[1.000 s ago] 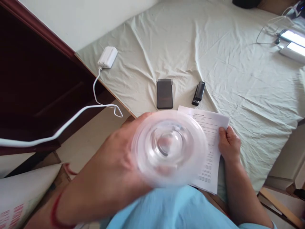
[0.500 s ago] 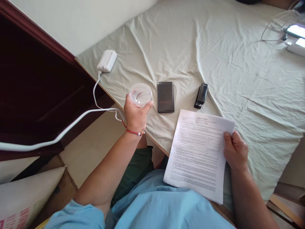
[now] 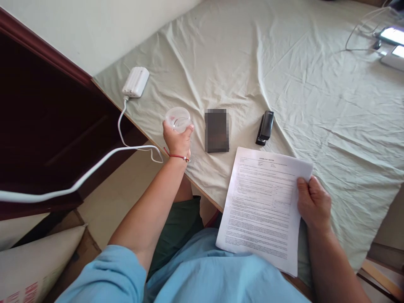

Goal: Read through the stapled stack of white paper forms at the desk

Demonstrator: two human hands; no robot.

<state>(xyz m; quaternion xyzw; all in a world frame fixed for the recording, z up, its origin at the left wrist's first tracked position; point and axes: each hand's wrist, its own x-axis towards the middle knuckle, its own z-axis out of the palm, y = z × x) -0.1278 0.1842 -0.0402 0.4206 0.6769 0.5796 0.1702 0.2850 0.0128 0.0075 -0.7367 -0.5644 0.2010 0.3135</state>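
Left hand (image 3: 177, 141) grips clear cup (image 3: 178, 114), right hand (image 3: 315, 205) pinches stack of papers (image 3: 260, 210)

A person in a blue shirt (image 3: 217, 277) sits with hands well apart over a table spread with a pale, creased cloth (image 3: 303, 80). The left hand, a red bracelet (image 3: 176, 157) at its wrist, curls around the near side of the clear cup, near the table's edge; whether the cup's base touches the cloth cannot be told. The right hand is clamped on the right edge of the stack of papers, thumb on the top sheet, fingers partly hidden. The printed pages lie between the two hands, nearer the right, overhanging the table toward the body. A dark flat object (image 3: 216, 131), partly blurred out, lies just right of the cup, and a black stapler (image 3: 265, 128) sits just beyond the pages' top edge
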